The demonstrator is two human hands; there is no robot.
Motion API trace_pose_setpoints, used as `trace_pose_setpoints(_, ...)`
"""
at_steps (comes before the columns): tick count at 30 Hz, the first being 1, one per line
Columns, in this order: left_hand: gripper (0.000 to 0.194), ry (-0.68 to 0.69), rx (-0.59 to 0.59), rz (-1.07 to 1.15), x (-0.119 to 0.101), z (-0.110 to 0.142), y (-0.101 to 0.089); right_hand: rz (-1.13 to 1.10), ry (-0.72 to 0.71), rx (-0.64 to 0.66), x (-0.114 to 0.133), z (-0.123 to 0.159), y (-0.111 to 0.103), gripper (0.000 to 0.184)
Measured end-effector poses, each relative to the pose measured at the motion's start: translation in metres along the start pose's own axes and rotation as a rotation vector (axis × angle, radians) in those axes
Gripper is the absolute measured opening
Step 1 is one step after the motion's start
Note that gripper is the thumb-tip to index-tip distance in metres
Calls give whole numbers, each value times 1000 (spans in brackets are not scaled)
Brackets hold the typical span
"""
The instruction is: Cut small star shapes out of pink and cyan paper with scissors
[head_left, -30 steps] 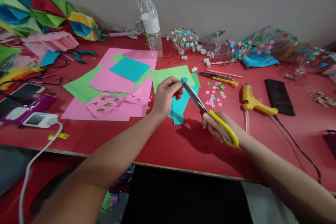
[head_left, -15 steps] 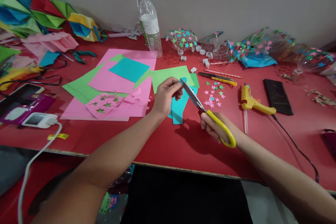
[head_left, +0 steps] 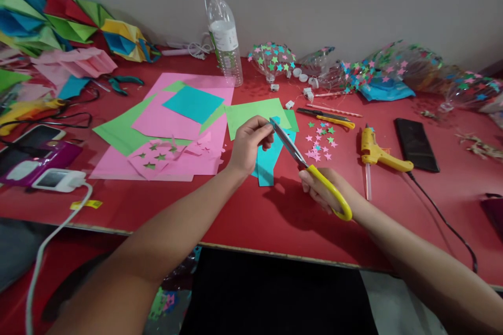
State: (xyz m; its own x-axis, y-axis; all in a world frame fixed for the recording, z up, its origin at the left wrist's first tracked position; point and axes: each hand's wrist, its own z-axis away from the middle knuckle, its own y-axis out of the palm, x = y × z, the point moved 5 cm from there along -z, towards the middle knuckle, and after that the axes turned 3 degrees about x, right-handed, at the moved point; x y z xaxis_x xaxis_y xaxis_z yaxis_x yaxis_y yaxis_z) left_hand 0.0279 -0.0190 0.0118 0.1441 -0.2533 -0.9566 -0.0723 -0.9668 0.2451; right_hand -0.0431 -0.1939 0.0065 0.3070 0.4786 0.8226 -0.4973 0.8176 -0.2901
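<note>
- Your left hand [head_left: 250, 144] pinches a small blue paper piece [head_left: 275, 119] between thumb and fingers; part of it is hidden, so its outline can't be told.
- Your right hand [head_left: 323, 193] is wrapped round the yellow handles of the scissors [head_left: 294, 148], whose blades point far and left, tips right at the blue piece. You cannot tell from here whether the paper sits between the blades.
- Both hands meet over the middle of the red table [head_left: 236, 214], above the larger blue paper strips [head_left: 266, 170] and left of the loose paper stars [head_left: 317, 147].
- Expect the piece to weigh next to nothing: probably thin but fairly crisp, ready to crease under a hard pinch and to tear at any narrow part. Hold it lightly by an edge, with your fingertips clear of the blade line.
- The scissors should feel rigid and far heavier than the paper, and the smooth handles may slip a little. Take them by the loops, never by the blades, and steer the long tips gently.
</note>
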Motion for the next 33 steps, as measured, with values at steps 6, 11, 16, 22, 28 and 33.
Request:
trace_pose_setpoints(6, 14, 2, -5, -1, -1, -2, -1, 5, -1, -32, 1, -1, -2, 48)
trace_pose_setpoints(11, 16, -25, 35, -53, 4, -3, 0, -156, -174, -97, -3, -11, -12, 45)
trace_pose_setpoints(16, 18, -62, 185, -260, 12, -2, 6, -458, -356, -212, -9, -28, -38, 46)
trace_pose_setpoints(22, 19, -27, 381, -668, 17, 2, 21, -605, -442, -349, -12, -41, -62, 44)
trace_pose_setpoints(28, 19, 109, 665, -1228, 17, 2, 57, -665, -435, -332, -19, -47, -62, 37)
trace_pose_setpoints(33, 19, 220, 842, -1478, 31, 2, 85, -626, -423, -308, -20, -48, -58, 35)
